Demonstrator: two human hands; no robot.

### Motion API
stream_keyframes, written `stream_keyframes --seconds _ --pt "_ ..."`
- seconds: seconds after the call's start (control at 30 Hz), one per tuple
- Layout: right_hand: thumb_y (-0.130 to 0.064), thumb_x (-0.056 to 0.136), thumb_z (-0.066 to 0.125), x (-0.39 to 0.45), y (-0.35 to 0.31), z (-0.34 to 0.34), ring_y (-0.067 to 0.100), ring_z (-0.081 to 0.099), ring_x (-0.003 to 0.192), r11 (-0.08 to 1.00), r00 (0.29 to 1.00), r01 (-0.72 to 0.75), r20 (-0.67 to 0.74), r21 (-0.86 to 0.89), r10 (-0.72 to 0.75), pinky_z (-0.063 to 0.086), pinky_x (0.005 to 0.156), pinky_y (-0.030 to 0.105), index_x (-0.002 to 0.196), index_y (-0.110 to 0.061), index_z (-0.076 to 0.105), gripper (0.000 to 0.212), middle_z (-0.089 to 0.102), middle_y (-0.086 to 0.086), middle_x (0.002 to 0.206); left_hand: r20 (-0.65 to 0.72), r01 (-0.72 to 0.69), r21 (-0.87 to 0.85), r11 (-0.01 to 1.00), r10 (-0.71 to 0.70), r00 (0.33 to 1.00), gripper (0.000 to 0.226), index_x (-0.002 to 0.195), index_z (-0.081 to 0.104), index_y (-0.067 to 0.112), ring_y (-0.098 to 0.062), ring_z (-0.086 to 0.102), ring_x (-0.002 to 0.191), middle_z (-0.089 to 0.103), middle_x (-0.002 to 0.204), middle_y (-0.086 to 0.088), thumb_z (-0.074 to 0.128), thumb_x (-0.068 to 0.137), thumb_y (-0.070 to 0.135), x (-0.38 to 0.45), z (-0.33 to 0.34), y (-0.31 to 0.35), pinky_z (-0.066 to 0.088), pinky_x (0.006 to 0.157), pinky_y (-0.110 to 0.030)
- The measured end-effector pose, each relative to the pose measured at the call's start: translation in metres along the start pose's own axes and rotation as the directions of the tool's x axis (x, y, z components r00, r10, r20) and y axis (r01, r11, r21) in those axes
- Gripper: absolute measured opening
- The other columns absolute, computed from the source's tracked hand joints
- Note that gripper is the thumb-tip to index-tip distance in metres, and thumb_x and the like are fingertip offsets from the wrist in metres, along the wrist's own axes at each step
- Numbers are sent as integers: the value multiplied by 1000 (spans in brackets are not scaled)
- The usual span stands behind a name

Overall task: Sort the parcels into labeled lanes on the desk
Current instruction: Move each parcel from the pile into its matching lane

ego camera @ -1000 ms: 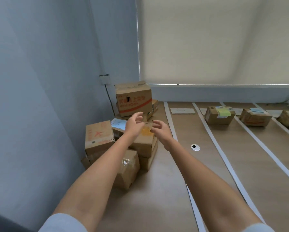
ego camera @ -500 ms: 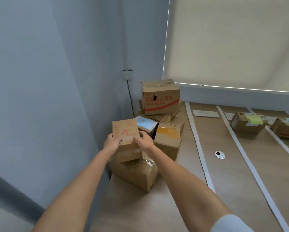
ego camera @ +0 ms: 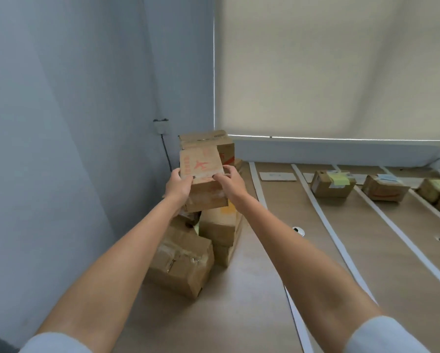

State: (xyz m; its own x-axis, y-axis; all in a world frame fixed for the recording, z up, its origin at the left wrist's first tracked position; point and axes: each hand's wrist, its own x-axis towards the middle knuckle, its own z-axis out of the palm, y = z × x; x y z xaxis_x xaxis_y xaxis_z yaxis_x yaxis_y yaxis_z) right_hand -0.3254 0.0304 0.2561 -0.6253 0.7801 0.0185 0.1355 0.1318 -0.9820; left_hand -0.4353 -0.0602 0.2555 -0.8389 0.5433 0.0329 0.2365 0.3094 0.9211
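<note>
- Holding a small cardboard box with red print, both hands clamp it from opposite sides above the pile of boxes at the tabletop's ten o'clock corner.
- Left hand grips its nine o'clock side, right hand its three o'clock side, fingers curled over the top edge.
- Lanes between white strips lie toward two o'clock, nearer the right arm; both arms are stretched forward.

A brown carton (red print on top) is held level above the heap of parcels in the corner. Three labelled boxes are set in the taped lanes opposite.
</note>
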Motion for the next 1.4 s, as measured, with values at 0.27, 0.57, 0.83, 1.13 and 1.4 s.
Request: stream_keyframes --seconds 0.27,0.57,0.83,1.13,1.4 --pt "-29 87 54 -14 26 -169 21 53 105 1000 985 1 -170 10 1 46 85 33 136 -18 35 54 52 8 126 161 -11 -154 988 36 986 50 143 30 15 -27 40 129 41 144 -8 31 98 37 -53 138 74 33 109 -41" --pt "-26 91 51 -39 32 -330 28 54 112 996 953 54 -301 68 -31 46 94 43 132 -13 39 45 49 10 127 66 -40 -428 903 75 995 47 144 27 17 -24 43 126 39 144 -10 31 98 26 -115 266 134 39 97 -31" --pt "-15 90 55 -68 81 -385 17 69 89 986 981 -17 -189 168 49 53 58 22 115 -8 59 27 67 12 114 234 -1 -286 958 71 970 60 143 33 16 -16 46 124 38 148 -7 58 89 13 -158 336 119 43 63 -14" --pt "-23 89 57 -73 123 -394 4 59 87 961 938 -158 -268 228 218 49 55 13 116 -16 47 30 60 2 111 316 245 -280 928 -152 937 31 106 61 5 -14 62 71 70 94 -8 46 95 29 -165 351 96 42 56 -22" --pt "-25 93 51 -62 155 -399 3 52 91 946 943 -261 -159 193 293 42 66 22 130 -22 43 38 57 -5 115 425 338 -348 874 -174 888 37 129 47 18 -18 61 95 66 109 -4 35 98 35 -168 388 72 46 67 -27"
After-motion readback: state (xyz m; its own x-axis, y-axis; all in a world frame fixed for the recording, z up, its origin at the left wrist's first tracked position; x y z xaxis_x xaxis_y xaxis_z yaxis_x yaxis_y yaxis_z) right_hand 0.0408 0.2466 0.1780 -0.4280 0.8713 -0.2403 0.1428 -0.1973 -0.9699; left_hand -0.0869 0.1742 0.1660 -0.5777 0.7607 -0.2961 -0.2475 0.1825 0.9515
